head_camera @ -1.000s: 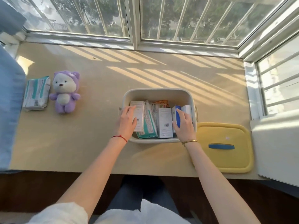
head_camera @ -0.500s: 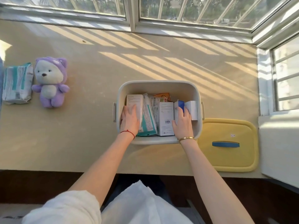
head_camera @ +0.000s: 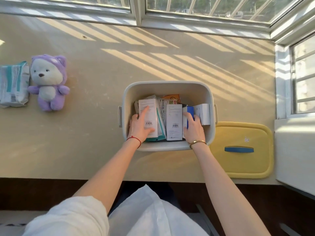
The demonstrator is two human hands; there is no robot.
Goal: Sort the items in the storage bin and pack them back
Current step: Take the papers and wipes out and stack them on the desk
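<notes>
Head view, storage bin: the white storage bin [head_camera: 167,86] sits on the tan surface [head_camera: 95,150] at the centre of the frame, open, with its yellow lid [head_camera: 242,166] lying flat just beside it at 4 o'clock
Head view, items: boxes stand packed side by side in the near half of the bin; a tall white box [head_camera: 150,113] at the 9 o'clock side, a teal-edged pack [head_camera: 161,128] against it, a middle white box [head_camera: 173,121], a blue box [head_camera: 190,113] and a small white box [head_camera: 203,113] at the 3 o'clock side, with an orange packet [head_camera: 171,97] behind them toward 12 o'clock
Head view, left hand: the left hand [head_camera: 139,126] lies on the tall white box, fingers straight and somewhat spread, index finger pointing to 12 o'clock, pressing not pinching
Head view, right hand: the right hand [head_camera: 193,128] rests on the blue box, fingers extended along its face; whether the thumb curls round an edge I cannot tell
Progress, done: the items appear to be back in the bin and lined up
Progress, left: the last straightening of boxes seems under way, and the lid is not yet on
Off to the side: a purple plush toy [head_camera: 48,82] and a wrapped pack [head_camera: 12,84] lie at 9 o'clock, well apart from the bin; whether they belong to it is unclear
Hidden: the bin floor and anything beneath the boxes; box print too small to read; the wrapped pack is cut off by the left edge
</notes>
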